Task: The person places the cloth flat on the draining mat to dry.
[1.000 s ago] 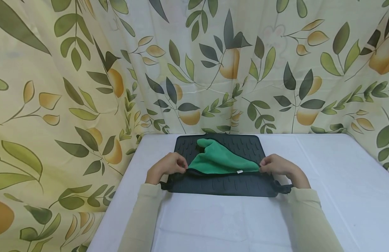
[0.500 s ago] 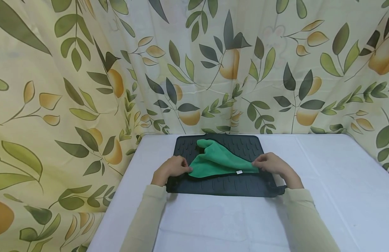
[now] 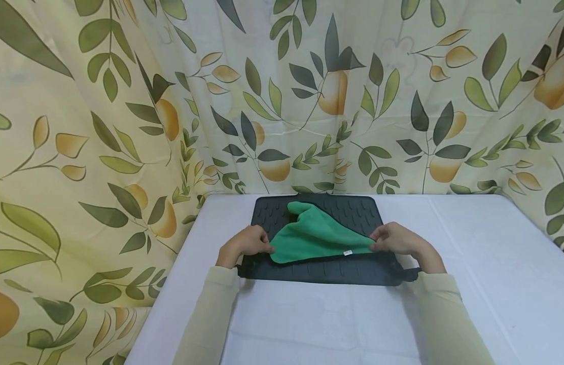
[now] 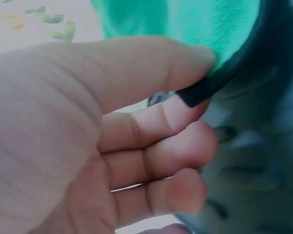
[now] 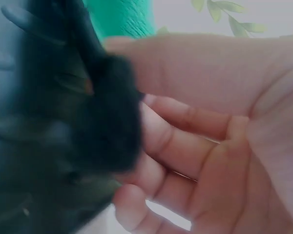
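A green cloth [image 3: 316,235] with a dark edging and a small white tag lies bunched over a black ridged mat [image 3: 327,271]. At the cloth's left corner, my left hand [image 3: 247,241] pinches the edge; in the left wrist view the thumb and index finger [image 4: 151,122] hold the black border between them. On the opposite side my right hand [image 3: 400,239] pinches the right corner. The right wrist view has the green cloth [image 5: 124,17] beyond the thumb, with a blurred dark piece in front of the fingers. The cloth's far end is folded over itself.
The mat rests on a table with a white cover [image 3: 318,324], near its back edge. Dark strap-like pieces [image 3: 410,274] stick out at the mat's front corners. A leaf-and-fruit patterned curtain [image 3: 282,101] hangs behind and to the left.
Both hands first moved inward along the cloth's edge, then slightly apart again. The cloth's left front corner has come lower and nearer, showing more green; the far end has barely moved.
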Demonstrator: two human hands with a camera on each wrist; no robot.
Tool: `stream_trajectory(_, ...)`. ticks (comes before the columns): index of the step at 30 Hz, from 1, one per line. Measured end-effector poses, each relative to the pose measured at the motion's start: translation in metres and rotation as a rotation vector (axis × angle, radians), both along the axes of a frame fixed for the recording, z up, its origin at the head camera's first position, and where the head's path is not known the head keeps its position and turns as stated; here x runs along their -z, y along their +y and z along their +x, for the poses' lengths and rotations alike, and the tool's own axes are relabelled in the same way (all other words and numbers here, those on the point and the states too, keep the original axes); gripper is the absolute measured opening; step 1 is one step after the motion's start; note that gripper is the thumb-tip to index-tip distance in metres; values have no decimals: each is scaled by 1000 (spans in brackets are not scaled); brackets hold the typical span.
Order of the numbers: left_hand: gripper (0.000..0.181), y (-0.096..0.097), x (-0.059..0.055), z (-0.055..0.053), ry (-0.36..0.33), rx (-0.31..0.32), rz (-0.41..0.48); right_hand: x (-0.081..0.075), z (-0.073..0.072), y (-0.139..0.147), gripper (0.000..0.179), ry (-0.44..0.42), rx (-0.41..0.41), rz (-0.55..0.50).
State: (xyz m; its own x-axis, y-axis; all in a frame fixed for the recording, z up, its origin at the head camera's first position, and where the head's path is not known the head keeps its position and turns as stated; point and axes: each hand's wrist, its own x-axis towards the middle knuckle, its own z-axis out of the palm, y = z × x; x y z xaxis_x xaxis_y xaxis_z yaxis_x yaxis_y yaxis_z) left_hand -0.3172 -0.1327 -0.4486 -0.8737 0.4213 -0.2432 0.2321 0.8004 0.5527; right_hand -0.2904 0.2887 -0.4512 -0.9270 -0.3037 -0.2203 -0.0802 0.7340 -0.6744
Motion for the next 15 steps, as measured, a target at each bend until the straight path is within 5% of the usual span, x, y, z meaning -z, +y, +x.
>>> stream_trajectory(8,30,-4,-6,4,-96,21,-18,-2,4,1,26,-67,-88,-30)
stream_trajectory(15,37,-2,-2,1,-62,-11,14,-5,2,-2,36,-32,-12,39)
